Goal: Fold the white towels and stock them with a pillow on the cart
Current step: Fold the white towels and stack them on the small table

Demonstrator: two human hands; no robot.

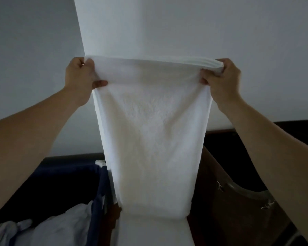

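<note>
The towel (153, 130) screens whatever stands behind it, and its lower end runs off the frame at 6 o'clock. Its top fold hides most fingers of the left hand (78, 75) and right hand (222, 77). At 7 o'clock the edge cuts off pale linen (60, 226) in a dark bag (64, 178). At 4 o'clock a curved metal part (251, 194) is too dim to identify.

Likely hotel housekeeping spot: plain white wall (167, 23) at 12 o'clock, navy laundry bag (64, 178) holding crumpled white linen (60, 226) at 7, dark wooden furniture (238, 219) at 4.
</note>
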